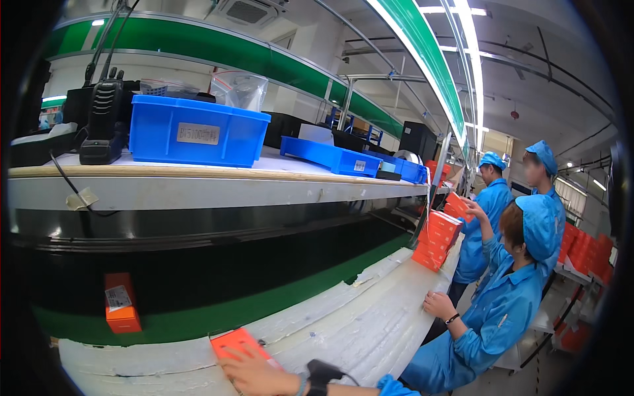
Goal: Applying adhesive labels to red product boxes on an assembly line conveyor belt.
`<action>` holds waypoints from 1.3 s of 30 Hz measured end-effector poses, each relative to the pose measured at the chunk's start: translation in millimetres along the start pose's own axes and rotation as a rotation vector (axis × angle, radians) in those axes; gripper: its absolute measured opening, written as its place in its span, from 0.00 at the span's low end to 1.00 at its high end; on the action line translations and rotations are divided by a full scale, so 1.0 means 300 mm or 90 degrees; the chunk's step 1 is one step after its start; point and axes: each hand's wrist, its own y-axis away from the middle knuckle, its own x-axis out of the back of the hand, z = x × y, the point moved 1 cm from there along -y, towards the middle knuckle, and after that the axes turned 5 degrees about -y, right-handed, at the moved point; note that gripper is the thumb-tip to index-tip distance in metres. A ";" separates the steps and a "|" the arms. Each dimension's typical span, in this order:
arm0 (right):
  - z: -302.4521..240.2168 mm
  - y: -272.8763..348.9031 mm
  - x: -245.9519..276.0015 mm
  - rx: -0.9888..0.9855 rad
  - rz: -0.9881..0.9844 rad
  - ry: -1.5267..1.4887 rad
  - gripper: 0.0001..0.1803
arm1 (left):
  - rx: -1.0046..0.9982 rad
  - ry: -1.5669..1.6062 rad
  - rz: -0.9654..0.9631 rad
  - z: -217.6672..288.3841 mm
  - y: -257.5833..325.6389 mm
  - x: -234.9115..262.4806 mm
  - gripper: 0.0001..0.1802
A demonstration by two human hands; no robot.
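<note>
Orange box (236,343), blue bin (197,132), green belt (264,300), perhaps white padding (356,317).

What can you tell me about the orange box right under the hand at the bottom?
The orange box is small, flat and looks like cardboard, bright orange all over. It lies tilted on the white padded bench, at its edge beside the green belt. The right hand rests on its near end, covering part of it. Whether it is open or sealed cannot be told.

Single head-worn fisheye view, facing forward-right along the conveyor belt (218,310), workbench close below
</note>
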 end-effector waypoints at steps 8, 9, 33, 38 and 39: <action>0.447 0.355 0.169 -0.427 -0.095 0.403 0.18 | 0.196 0.144 -0.011 -0.032 0.017 -0.008 0.20; 0.457 0.360 0.175 -0.480 -0.108 0.518 0.20 | 0.215 0.138 0.001 -0.042 0.016 0.000 0.21; -0.048 -0.091 -0.147 -0.003 0.110 -0.144 0.22 | 0.202 0.167 -0.014 -0.046 0.047 -0.034 0.15; 0.032 -0.174 -0.194 -0.046 0.120 -0.162 0.26 | 0.227 0.139 -0.007 -0.059 0.061 -0.062 0.16; 0.035 -0.204 -0.174 -0.068 0.108 -0.184 0.28 | 0.215 0.143 -0.008 -0.060 0.058 -0.063 0.16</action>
